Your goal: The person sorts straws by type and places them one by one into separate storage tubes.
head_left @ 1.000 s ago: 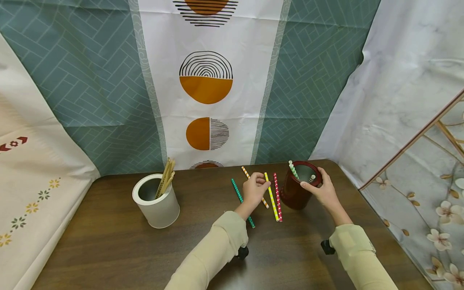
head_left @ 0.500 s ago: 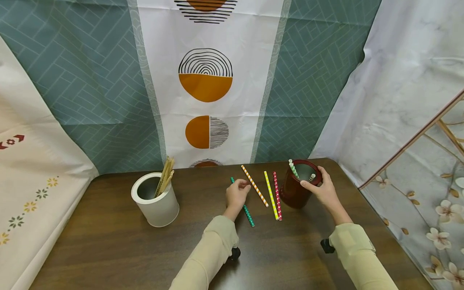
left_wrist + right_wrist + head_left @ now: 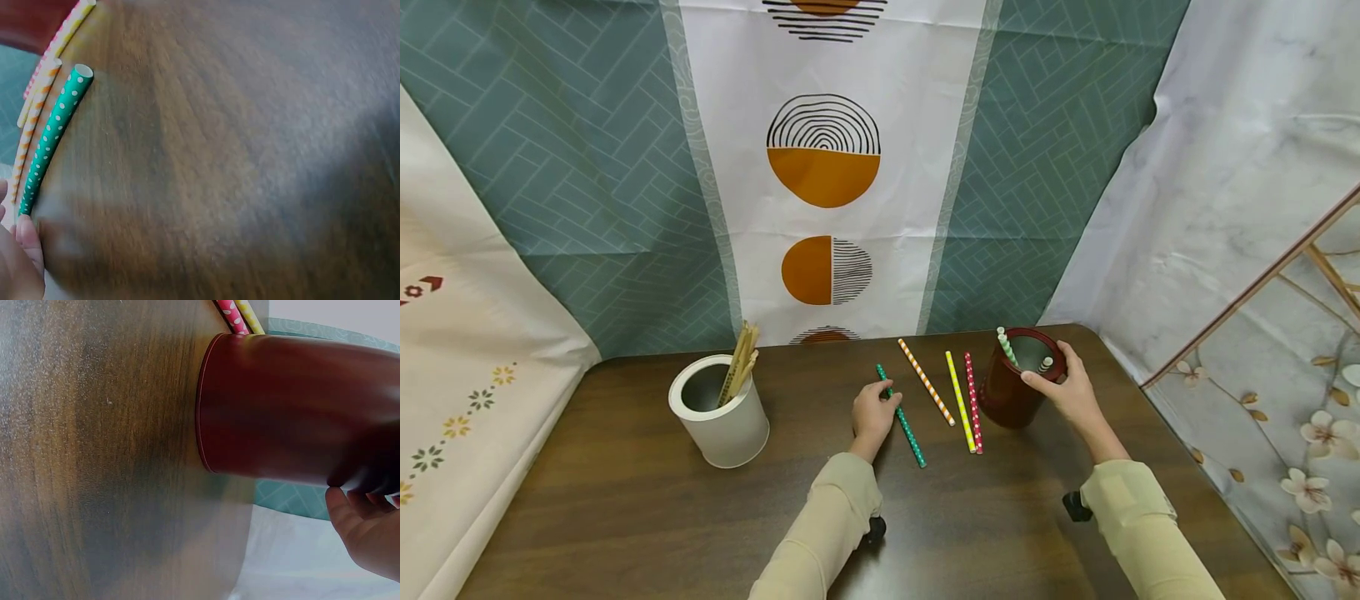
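Observation:
My left hand point(image 3: 872, 412) is at the upper part of a green paper straw with white dots point(image 3: 912, 435), thumb and forefinger pinching it. The straw lies on the table. In the left wrist view, the green straw point(image 3: 56, 125) runs down to the fingertips; its far end is hidden. My right hand point(image 3: 1071, 392) grips the rim of a dark red round holder point(image 3: 1009, 402), thumb at the near side and fingers round the far right. Green-striped straws point(image 3: 1009, 348) stand inside it. The holder point(image 3: 294, 406) stands upright on the table.
Orange-striped point(image 3: 927, 383), yellow point(image 3: 961, 404) and red dotted point(image 3: 973, 404) straws lie between the green straw and the red holder. At the left a white holder point(image 3: 730, 437) contains several tan straws point(image 3: 741, 367). Curtains hang behind the wooden table point(image 3: 647, 517).
My left hand has moved left, away from the yellow and orange straws, to the green straw. My right hand stays on the dark red holder.

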